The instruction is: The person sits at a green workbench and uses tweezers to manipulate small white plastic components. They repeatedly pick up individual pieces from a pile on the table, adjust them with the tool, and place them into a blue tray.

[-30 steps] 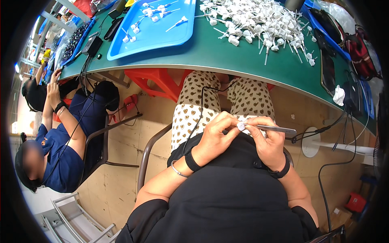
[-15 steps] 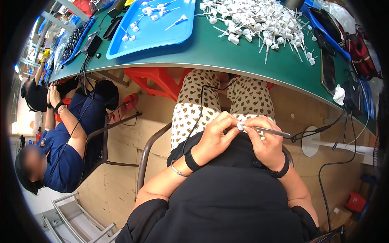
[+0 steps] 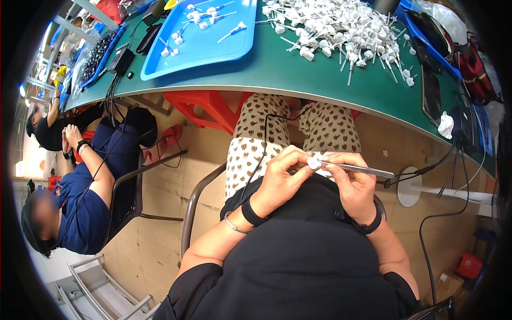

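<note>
Left grip [image 3: 281,178] is pinching small white rounded plastic-looking piece [image 3: 313,164]; right grip [image 3: 352,184], beside it, holding slim silver metal tool [image 3: 373,171]. Piece seeming light, stiff; edges suiting pinch.

On the table [image 3: 298,70], the tray [image 3: 205,49] lies left of the heaped parts [image 3: 346,34].

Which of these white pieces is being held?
The white piece between the left hand and right hand; the others lie in the blue tray or on the green table.
</note>
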